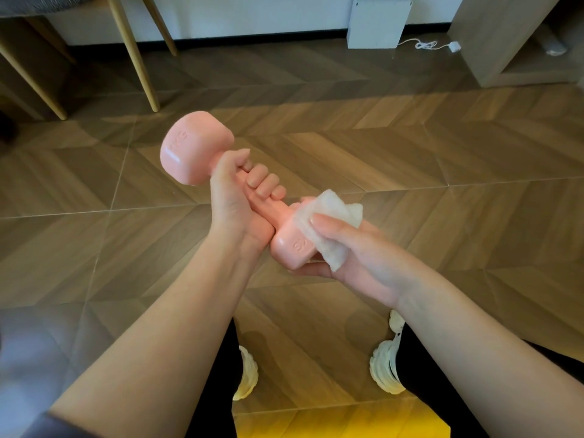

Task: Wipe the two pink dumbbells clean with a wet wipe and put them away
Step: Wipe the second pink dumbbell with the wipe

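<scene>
Fingers of left hand (235, 197) grip dumbbell (196, 150); right hand (354, 251) pinches wipe (328, 222).

The dumbbell (196, 147) is a plain pale salmon pink all over, with raised lettering in the same pink on each end. The wet wipe (328, 229) is white. The floor (410, 153) is wood-look boards in a chevron pattern, shading from light tan to darker brown, with thin pale seams. The shoes (384, 365) are cream-white and the trousers (423, 371) black. A bright yellow patch (341, 422) lies at the bottom edge. The chair legs (136, 52) are light honey wood. The box (377, 20) is white, as is the cable (423, 44); the skirting (252, 42) is black and the cabinet (493, 33) beige.
</scene>
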`<state>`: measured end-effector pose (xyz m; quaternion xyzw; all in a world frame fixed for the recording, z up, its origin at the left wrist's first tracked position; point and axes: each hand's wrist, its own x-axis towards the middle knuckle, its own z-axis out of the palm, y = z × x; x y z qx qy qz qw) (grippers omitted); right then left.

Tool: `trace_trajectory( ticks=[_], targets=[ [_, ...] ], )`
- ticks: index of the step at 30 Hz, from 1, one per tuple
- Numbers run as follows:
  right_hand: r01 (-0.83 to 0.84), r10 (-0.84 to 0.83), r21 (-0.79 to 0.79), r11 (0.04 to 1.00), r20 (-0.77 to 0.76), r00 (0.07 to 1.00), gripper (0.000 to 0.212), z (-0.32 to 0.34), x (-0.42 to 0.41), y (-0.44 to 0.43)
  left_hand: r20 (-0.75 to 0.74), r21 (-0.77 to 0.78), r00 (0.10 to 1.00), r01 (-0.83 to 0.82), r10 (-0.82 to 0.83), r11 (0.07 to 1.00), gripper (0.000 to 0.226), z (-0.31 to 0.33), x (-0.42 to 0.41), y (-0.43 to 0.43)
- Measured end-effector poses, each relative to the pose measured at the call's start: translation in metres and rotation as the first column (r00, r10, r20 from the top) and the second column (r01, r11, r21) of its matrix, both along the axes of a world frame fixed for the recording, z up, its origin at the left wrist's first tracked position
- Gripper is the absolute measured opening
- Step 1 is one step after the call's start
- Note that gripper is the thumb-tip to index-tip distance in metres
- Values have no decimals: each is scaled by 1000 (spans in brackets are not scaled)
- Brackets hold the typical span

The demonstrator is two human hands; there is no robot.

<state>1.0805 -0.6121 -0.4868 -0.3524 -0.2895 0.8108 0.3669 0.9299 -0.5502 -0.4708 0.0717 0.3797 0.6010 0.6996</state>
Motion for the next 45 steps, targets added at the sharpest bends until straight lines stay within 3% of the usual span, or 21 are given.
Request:
trace_trajectory(
  ticks=[4, 7, 12, 16, 20, 22, 24, 26, 28, 31, 34, 38, 42, 45],
  targets=[
    [92, -102, 51, 994, 239, 966, 31, -4, -12, -1, -32, 25, 998, 49, -48, 998, 31, 1, 5, -3],
    [186, -171, -57, 981, 207, 963, 34, -2, -11, 3, -46, 45, 997, 71, -69, 996, 31, 2, 8, -1],
    [41, -44, -57, 998, -62, 997, 42, -2, 3, 0, 19, 43, 999, 44, -44, 998, 32, 3, 2, 1],
    [48, -52, 45, 998, 81, 995, 43, -5, -5, -2, 26, 71, 999, 43, -45, 997, 32, 1, 1, -3],
    [216, -206, -32, 976, 201, 958, 33, -2, -17, 1, 1, 124, 999, 52, -52, 991, 31, 2, 3, -3],
    [200, -172, -183, 962, 158, 972, 47, 0, -14, 3, 24, 144, 999, 40, -44, 989, 30, 2, 3, -3],
    [51, -42, -295, 954, 39, 998, 65, 2, -9, 1, 55, 158, 998, 35, -44, 987, 29, 2, 1, -3],
    [-65, 41, -265, 962, -96, 995, 72, 1, -4, -3, 64, 159, 997, 36, -47, 987, 29, 2, 0, -4],
    [-55, 24, -184, 982, -165, 986, 62, 1, -1, -4, 32, 136, 999, 35, -40, 990, 28, 3, 2, -4],
    [59, -59, 3, 998, 57, 997, 38, -3, -1, -5, -28, 63, 999, 44, -42, 997, 29, 2, 7, -6],
    [111, -123, 60, 992, 254, 959, 49, -5, -8, -4, -66, 46, 997, 48, -44, 998, 32, 1, 10, -6],
    [188, -172, -68, 980, 192, 966, 55, 1, -10, -2, -80, 94, 996, 58, -50, 994, 31, 2, 5, -4],
    [27, -17, -54, 998, 168, 986, 51, 3, -1, -7, -110, 85, 992, 76, -67, 993, 33, 2, 3, -5],
    [-14, 44, -153, 988, 199, 979, 42, 1, -7, -9, -201, 85, 973, 136, -116, 987, 39, 0, 9, -10]
  ],
)
